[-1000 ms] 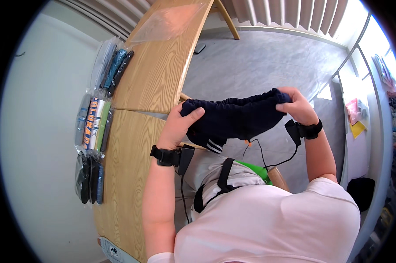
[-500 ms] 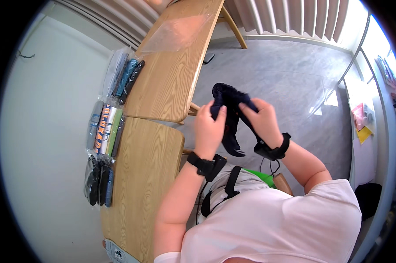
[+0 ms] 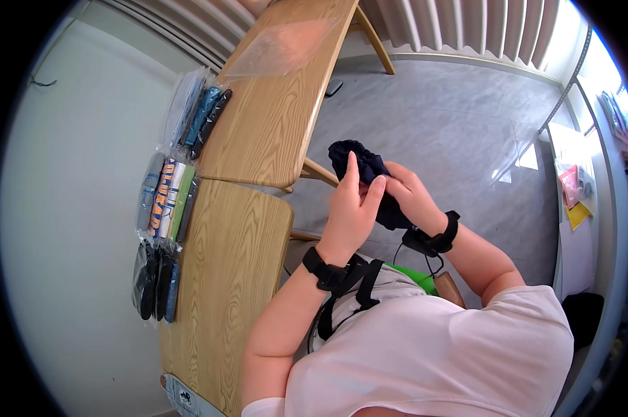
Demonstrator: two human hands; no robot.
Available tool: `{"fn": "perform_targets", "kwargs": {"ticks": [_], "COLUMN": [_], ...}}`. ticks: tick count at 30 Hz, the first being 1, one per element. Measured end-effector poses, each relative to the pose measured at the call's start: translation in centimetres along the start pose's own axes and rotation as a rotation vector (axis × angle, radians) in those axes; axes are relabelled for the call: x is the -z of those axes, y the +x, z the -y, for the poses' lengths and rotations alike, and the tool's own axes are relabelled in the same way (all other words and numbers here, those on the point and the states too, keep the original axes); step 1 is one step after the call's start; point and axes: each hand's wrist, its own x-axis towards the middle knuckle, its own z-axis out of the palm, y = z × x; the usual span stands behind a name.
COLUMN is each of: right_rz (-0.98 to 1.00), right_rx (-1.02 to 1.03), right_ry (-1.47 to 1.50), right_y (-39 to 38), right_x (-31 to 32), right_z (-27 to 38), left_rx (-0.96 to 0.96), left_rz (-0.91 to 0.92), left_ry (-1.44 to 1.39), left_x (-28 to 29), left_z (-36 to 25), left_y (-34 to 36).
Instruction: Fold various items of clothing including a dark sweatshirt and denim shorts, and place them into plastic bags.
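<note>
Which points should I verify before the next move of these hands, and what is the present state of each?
1. Left hand holding the dark garment: ok.
2. Right hand holding it too: ok.
3. Garment spread out: not ok, it is bunched between the hands.
4. Garment right side out: cannot tell, folds and fingers cover much of it.
5. Garment off the near table: ok, held up beside it.
6. Clear plastic lying on the far table: ok.

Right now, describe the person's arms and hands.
Left hand and right hand are ungloved. Each wrist wears a black strap with a boxy black module; a thin black cable hangs by the right one. The sleeves are short and pale.
</note>
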Motion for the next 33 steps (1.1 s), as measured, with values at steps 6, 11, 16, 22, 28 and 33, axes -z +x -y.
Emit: {"fn": "perform_targets", "kwargs": {"ticks": [6,11,16,22,28,33], "right_rz": [0.215,0.23,0.296,0.215,0.211,0.155], "right_rx": [0.011,-0.048,0.012,0.28,0.035,0.028], "right_ry": [-0.057,0.039,-0.018,-0.375,-0.617,-0.52], "right_y": [-0.5,-1.1,-1.1,-1.0,-3.6,-5.0], "right_x": [1.9,1.8,1.6,6.4,10.6,8.7], "right_z": [-0.6,-1.2,0.7,-1.4,-9.8,-15.7], "left_rx": [-0.018,-0.435,-0.179,-0.225,-0.312,-0.302], "left_rz": [0.211,0.196,0.341,0.339,0.269,0.293], "left_ry": [0.235,0.704,0.644,0.658,0.626,0.753], "left_x": [2.4,4.5,4.4,5.6,8.0,9.8], "left_z": [-0.4,-3.0,-1.6,-3.9,-8.2,-13.3], "left_y": [0.2,1.1,1.5,2.4,3.1,3.1]}}
